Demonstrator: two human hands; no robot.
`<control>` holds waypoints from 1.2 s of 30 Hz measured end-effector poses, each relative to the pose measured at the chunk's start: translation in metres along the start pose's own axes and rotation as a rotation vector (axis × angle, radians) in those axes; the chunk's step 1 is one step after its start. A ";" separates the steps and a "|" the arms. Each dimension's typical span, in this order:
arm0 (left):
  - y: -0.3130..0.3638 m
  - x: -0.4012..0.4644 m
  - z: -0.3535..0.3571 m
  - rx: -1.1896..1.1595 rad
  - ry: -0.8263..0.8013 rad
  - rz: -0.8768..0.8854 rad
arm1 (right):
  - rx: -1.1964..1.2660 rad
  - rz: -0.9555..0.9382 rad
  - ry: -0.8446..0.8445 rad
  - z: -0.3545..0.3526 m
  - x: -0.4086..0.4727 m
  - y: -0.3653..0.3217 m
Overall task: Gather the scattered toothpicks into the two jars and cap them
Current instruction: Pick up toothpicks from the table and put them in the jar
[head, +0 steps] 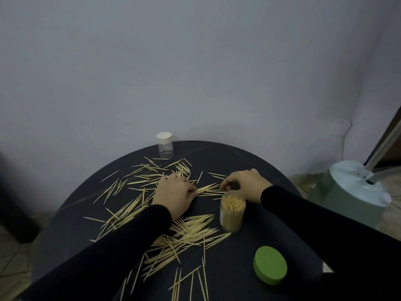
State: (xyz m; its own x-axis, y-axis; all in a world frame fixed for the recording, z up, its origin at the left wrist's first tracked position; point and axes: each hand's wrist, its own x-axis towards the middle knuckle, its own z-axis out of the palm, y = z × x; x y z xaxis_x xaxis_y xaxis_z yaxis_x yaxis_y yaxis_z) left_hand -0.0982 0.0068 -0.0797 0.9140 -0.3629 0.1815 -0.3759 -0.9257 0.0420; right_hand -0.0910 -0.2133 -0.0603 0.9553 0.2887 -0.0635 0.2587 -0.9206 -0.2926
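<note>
Across dark worktop [249,161], toothpicks [188,231] strewn left to near centre. Far left: small capped jar [165,145], looks empty, parked clear. Left hand [174,192] palm down, fingers curled, raking sticks rightward. Right hand [245,184] cupped, pinching bundle ends, likely to square them. Beside it, open jar [232,212], nearly full. Near right: green lid [270,265], off, waiting.

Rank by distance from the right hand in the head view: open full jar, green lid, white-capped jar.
From the right hand:
1. Open jar packed with toothpicks, just below the hand, toward the person.
2. White-capped empty jar, far table edge, to the left.
3. Green lid, near edge, right side.
</note>
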 end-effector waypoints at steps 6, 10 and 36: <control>0.002 0.001 0.000 0.014 -0.004 0.002 | -0.173 -0.106 0.134 0.008 0.006 -0.012; 0.003 -0.001 -0.001 0.033 0.007 0.011 | -0.283 -0.186 0.047 0.009 0.012 -0.015; 0.008 -0.003 0.001 0.112 0.016 -0.001 | -0.506 -0.161 0.131 0.000 0.002 -0.014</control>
State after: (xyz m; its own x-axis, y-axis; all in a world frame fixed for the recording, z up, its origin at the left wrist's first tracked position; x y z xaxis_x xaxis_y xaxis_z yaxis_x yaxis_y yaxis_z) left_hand -0.1036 0.0001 -0.0811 0.9114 -0.3609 0.1976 -0.3545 -0.9326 -0.0681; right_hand -0.0927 -0.1998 -0.0566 0.8995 0.4308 0.0733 0.4085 -0.8884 0.2093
